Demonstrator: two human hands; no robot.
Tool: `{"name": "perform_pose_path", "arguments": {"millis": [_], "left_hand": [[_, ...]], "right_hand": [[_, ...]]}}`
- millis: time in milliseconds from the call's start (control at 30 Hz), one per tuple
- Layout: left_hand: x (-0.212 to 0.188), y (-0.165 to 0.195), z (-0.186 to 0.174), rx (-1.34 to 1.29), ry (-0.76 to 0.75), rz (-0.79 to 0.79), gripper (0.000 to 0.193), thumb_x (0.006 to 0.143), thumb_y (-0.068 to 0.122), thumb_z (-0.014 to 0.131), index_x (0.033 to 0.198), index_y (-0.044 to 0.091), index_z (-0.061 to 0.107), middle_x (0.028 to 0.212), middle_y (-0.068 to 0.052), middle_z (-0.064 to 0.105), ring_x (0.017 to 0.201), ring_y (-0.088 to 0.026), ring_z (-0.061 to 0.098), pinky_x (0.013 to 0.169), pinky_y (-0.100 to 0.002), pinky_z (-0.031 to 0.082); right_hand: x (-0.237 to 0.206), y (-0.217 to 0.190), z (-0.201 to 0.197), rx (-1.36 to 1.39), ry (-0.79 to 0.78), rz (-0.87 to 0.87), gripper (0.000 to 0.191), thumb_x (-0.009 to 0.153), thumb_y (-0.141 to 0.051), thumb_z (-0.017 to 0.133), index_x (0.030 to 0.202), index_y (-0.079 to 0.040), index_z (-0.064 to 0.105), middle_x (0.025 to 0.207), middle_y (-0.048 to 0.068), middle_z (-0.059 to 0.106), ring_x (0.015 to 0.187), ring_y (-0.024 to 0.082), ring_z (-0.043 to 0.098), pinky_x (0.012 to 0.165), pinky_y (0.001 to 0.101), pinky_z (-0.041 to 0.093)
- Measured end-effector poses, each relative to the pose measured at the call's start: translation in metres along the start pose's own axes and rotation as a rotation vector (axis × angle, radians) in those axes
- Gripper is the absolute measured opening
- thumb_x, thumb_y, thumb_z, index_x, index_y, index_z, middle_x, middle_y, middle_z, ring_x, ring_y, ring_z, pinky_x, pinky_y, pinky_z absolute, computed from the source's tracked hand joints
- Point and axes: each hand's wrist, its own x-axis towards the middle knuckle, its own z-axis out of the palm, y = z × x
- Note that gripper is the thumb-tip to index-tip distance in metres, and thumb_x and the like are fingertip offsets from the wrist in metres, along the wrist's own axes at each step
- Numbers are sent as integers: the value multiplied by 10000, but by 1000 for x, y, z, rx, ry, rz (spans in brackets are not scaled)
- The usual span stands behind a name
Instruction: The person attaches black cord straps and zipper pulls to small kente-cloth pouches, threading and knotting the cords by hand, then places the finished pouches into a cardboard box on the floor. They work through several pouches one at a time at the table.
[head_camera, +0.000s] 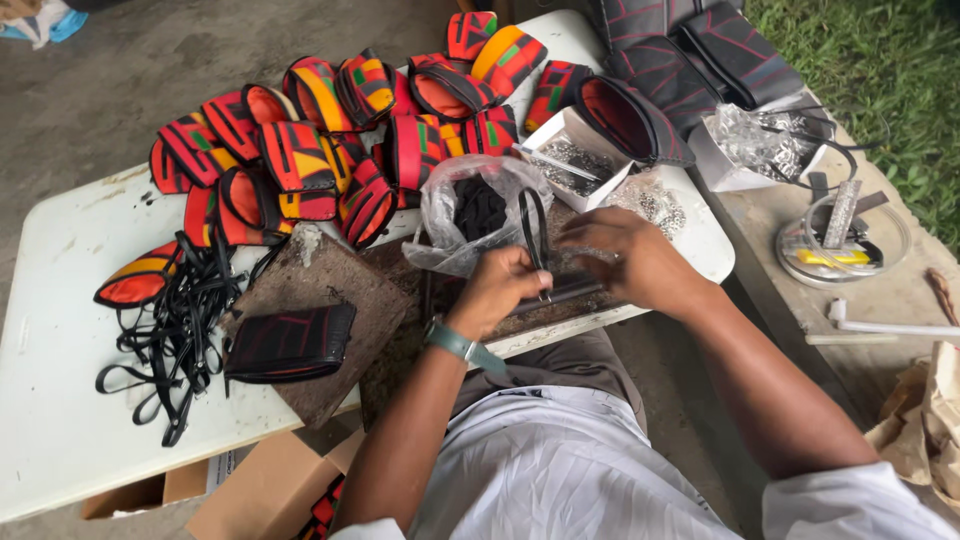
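Note:
My left hand (503, 287) pinches a thin black strap (533, 225) that loops upward in front of a clear plastic bag (470, 210) of black pieces. My right hand (627, 258) rests beside it, fingers pressed on the same strap and a dark metal bar (565, 292) lying on a worn wooden board (400, 300). A green watch is on my left wrist.
A pile of red, orange and black pouches (330, 130) covers the far part of the white table (60, 400). Loose black straps (170, 340), a black wallet (288, 343), a white box of metal fittings (572, 165), and cardboard boxes (260, 490) below.

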Motion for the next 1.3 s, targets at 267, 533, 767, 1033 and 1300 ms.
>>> {"name": "perform_pose_path", "arguments": {"millis": [267,533,767,1033,1300], "left_hand": [[17,4,-47,-13,284,121,163,904,93,747,966,-10,637,891,-80,768,746,-107,652,664,-264,521],[-76,17,-42,-261,344,197,204,895,101,768,1059,7,694,961,-78,750,863,-126,700,778,-262,536],[-112,12,-56,-291,369,241,201,975,47,733,1130,3,612,977,-122,778,879,-138,695,752,-260,503],[-132,14,-54,-282,336,201,239,940,62,749,1150,0,655,963,-101,755,896,-142,719,772,-261,546],[-135,6,-59,-303,402,219,205,956,69,718,1134,1,641,963,-113,743,896,-151,714,734,-288,572]], "right_hand": [[-49,114,-88,-367,508,465,163,994,50,682,1088,-59,758,1047,102,739,932,216,736,771,348,577],[-48,149,-161,-443,154,572,160,919,-127,797,1071,-76,787,956,125,758,865,234,742,797,364,577],[6,87,-64,-73,-104,478,194,863,-135,768,1051,-88,774,907,87,779,808,195,747,768,339,565],[69,89,3,-231,44,240,99,914,-73,732,1006,-71,768,998,149,766,873,330,736,787,410,577],[116,80,30,-190,99,164,130,906,-134,720,1016,-69,743,957,173,736,852,346,730,783,427,593]]}}
